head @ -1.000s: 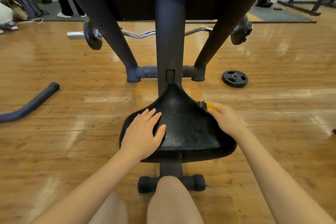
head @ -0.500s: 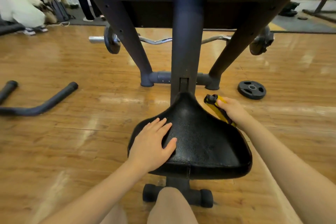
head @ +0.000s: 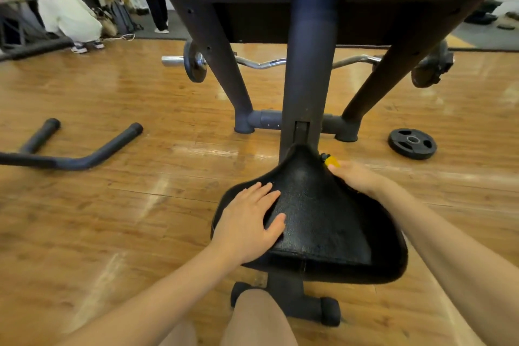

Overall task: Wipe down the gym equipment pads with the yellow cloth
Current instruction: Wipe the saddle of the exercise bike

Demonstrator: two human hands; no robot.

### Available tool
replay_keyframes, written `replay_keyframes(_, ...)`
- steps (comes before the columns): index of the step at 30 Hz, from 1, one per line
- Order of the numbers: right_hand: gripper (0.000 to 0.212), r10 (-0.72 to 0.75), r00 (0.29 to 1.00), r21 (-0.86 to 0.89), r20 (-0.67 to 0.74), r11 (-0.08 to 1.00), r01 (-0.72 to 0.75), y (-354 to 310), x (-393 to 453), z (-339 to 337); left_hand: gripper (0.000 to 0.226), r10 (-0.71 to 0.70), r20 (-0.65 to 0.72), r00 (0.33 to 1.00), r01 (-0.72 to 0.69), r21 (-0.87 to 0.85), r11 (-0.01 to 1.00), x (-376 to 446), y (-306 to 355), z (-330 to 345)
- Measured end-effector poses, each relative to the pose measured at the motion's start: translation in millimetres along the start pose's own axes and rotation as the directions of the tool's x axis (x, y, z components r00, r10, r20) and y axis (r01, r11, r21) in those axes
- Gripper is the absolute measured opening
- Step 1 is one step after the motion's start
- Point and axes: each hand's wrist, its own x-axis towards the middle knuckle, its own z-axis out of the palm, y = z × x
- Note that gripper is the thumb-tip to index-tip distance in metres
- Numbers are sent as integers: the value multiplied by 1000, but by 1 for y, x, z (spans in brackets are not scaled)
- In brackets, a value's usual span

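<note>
Under both hands, black seat pad [head: 317, 213], narrow end pointing away. Left hand [head: 247, 222] flat, fingers straight, pressing its near-left side. Right hand [head: 356, 177] curled at far-right edge, gripping yellow thing [head: 331, 161], probably cloth; likely the wiping hand.

Wood floor [head: 140, 205]. Weight plate [head: 412, 144] lies flat right of frame foot [head: 346, 128]. Curl bar [head: 264, 63] behind frame. Bent tube [head: 84, 156] far left. Crouching person [head: 70, 18], backpack [head: 122, 17] beyond.
</note>
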Motion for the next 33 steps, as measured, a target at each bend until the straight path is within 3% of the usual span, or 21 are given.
replay_keyframes(4,32,8,1000,-10,4,1000,-8,26,-42,-14,78,-3,-6,1000,3,-12,1000,0,0,-3)
replay_keyframes(10,23,28,947,395,-319,913,106,73,-95,7,66,-13,-8,1000,13,0,1000,-1,5,-7)
replay_keyframes(13,24,102,949,548,-297,833,81,77,-89,8,67,-22,-7,1000,22,5,1000,-1,10,-6)
replay_keyframes(16,25,126,937,585,-325,806,94,81,-91,13,67,-25,-6,1000,25,4,1000,-1,9,-6)
replay_keyframes(20,31,58,881,558,-470,792,246,85,-130,41,53,-18,-10,1000,18,5,1000,0,8,-7)
replay_keyframes(22,37,-26,825,416,-564,854,311,86,-149,62,50,-15,-13,1000,15,18,1000,-1,9,-7)
replay_keyframes(25,33,-138,678,211,-722,889,406,86,-155,91,51,-8,-21,1000,9,18,1000,-2,12,-7)
replay_keyframes(29,41,-23,544,257,-839,864,433,86,-138,90,52,2,-12,1000,-2,20,1000,-1,11,-6)
replay_keyframes(31,42,42,428,236,-903,881,410,76,-135,104,52,2,-16,1000,-2,23,1000,-2,11,-6)
replay_keyframes(33,36,-56,315,68,-948,927,369,56,-137,139,52,-3,-22,1000,4,24,1000,-2,12,-5)
